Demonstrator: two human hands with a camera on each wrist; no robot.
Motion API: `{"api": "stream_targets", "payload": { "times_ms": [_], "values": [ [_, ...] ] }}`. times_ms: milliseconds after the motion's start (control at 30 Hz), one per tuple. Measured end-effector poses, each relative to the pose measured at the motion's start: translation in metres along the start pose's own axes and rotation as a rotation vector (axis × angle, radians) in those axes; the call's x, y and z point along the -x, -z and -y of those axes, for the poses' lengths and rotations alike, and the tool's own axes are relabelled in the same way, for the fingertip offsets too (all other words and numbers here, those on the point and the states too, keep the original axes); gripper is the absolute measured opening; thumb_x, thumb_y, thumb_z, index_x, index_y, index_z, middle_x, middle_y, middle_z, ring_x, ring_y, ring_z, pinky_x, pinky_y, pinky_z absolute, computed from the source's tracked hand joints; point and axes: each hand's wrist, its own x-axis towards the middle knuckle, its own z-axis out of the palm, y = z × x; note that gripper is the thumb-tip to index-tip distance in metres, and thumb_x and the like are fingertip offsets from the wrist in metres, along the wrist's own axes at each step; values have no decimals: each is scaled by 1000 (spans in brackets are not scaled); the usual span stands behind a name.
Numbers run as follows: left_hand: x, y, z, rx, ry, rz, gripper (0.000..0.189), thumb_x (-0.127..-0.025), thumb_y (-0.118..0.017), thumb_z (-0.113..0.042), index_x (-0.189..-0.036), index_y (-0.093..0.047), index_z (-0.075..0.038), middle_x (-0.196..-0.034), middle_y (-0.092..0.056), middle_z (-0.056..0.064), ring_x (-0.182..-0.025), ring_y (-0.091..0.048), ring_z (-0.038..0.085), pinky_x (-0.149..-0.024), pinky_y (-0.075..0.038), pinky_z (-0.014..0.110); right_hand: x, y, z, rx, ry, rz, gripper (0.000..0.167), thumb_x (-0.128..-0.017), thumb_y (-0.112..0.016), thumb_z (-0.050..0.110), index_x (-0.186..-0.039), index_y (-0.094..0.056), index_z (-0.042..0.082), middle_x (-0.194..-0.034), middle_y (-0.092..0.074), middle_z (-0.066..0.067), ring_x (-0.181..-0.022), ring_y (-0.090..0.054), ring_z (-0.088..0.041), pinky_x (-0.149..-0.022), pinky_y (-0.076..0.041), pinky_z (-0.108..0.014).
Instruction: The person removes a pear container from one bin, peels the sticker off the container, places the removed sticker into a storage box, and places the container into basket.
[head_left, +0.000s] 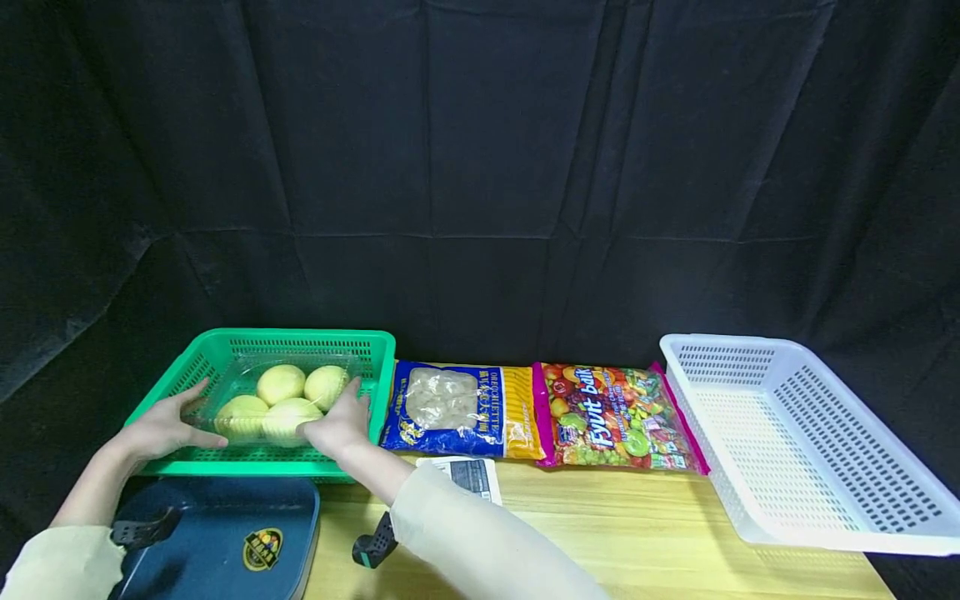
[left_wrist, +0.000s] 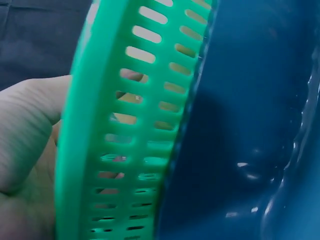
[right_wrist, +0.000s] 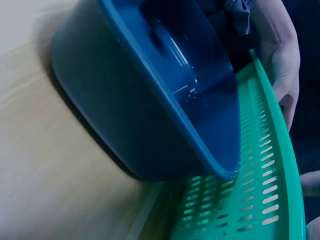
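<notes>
Several round, pale yellow-green fruits [head_left: 291, 421] sit in a clear plastic box [head_left: 242, 377] inside the green basket [head_left: 300, 335]. My left hand [head_left: 161, 427] grips the box's left end, thumb along its near side and fingers over its far left part. At the opposite end my right hand [head_left: 341, 421] holds the right side, close against the fruits. Both hands reach in over the near rim of the basket. In the left wrist view, the slotted green wall [left_wrist: 95, 125] covers part of the left hand [left_wrist: 25, 130].
A dark blue basin [head_left: 217, 517] stands in front of the basket. Right of it lie a blue-and-yellow pasta bag [head_left: 491, 408], a colourful candy bag [head_left: 615, 417] and a white label-printed packet [head_left: 476, 477]. A white basket [head_left: 757, 417] is at the right, over the table's edge.
</notes>
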Motion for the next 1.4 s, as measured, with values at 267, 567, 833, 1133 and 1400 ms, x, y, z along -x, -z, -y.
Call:
{"api": "stream_targets", "payload": {
  "times_ms": [267,567,833,1133,1400],
  "values": [
    [13,0,-9,-64,-5,-19,114,-101,-73,-36,-160,8,16,-156,-11,55,-140,-25,72,-112,-34,78,8,20,2,122,99,32,109,-86,-88,33,-168,-23,3,-170,-29,-24,-156,-34,-39,-123,-40,-50],
    [37,-14,-20,10,-26,-169,103,-105,-63,-50,-166,-4,7,-163,-23,44,-143,-29,67,-107,-40,77,27,58,-12,186,311,92,96,-86,-87,41,-163,-40,8,-162,-46,-12,-147,-48,-32,-119,-45,-48],
    [69,-54,-45,63,-154,-345,76,-107,-64,-42,-162,-36,2,-158,-44,34,-139,-44,54,-106,-43,72,49,113,-47,46,500,199,68,-90,-85,30,-147,-56,8,-139,-64,-15,-120,-67,-33,-95,-60,-32],
    [98,-117,-83,61,-397,-447,48,-100,-76,-20,-145,-62,-9,-143,-66,14,-119,-49,-17,-95,-41,2,90,165,-99,81,670,243,46,-90,-85,23,-130,-67,8,-122,-71,-3,-109,-68,-20,-88,-62,-31],
    [114,-171,-94,16,-432,-372,51,-95,-82,-23,-143,-66,-18,-137,-70,-1,-122,-63,6,-94,-59,27,120,195,-143,94,635,280,41,-93,-83,25,-129,-67,13,-119,-71,-4,-110,-68,-20,-88,-61,-30]
  ]
}}
